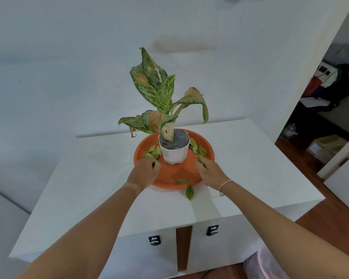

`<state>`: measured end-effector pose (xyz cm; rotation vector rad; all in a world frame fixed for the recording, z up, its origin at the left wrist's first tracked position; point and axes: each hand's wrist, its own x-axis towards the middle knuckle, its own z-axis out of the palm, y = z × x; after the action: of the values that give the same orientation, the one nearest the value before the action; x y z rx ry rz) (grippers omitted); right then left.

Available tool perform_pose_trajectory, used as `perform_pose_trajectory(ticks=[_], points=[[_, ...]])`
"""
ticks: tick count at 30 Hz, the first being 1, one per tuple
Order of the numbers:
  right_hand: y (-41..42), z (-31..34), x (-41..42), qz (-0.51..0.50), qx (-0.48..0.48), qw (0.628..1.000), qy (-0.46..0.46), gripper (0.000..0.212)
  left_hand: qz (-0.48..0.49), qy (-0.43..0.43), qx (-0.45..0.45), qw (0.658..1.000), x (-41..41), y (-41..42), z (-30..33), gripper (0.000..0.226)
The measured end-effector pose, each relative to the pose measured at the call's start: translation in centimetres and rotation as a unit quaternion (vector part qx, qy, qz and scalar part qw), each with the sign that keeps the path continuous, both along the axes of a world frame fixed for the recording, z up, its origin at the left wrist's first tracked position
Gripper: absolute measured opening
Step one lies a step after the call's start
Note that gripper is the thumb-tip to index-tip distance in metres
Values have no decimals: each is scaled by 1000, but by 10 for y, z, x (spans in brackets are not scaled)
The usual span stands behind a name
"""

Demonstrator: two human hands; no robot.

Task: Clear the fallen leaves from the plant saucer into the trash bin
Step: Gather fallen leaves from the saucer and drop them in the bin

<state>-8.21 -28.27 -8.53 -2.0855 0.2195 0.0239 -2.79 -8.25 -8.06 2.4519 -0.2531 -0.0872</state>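
From the head camera I see a round orange plastic saucer (207,156) sitting on a white cabinet top (260,162), with a small white plastic pot (174,154) standing at its middle and holding a plant with long speckled green leaves, some browned (161,91). Small fallen green leaves lie in the saucer: a cluster left of the pot (152,153), another cluster right of it (197,149), one leaf near the front rim (182,181), and one leaf off the saucer on the cabinet top just in front of it (189,192). My left hand (144,173) rests over the saucer's left front edge with its fingers curled in, touching the left cluster; I cannot tell whether it holds any leaves. My right hand (211,172), a thin bracelet (225,185) at its wrist, lies on the saucer's right side with fingertips bunched on a few leaves there. A pinkish translucent bag (260,266) shows at the lower right, on the wooden floor (302,156).
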Motion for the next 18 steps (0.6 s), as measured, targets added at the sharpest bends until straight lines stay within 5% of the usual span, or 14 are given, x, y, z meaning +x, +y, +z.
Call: perform_pose_trajectory(ticks=[7,12,18], points=[[-14,-15,-27,-25,103,989,101,25,-14,-11,50,999,2,-5,-1,42],[-10,-20,-39,21,-21,996,90,33,-50,-31,83,995,3,-12,-4,43],[-9,-17,-40,29,-21,993,112,27,-91,-52,101,989,5,-17,-8,37]])
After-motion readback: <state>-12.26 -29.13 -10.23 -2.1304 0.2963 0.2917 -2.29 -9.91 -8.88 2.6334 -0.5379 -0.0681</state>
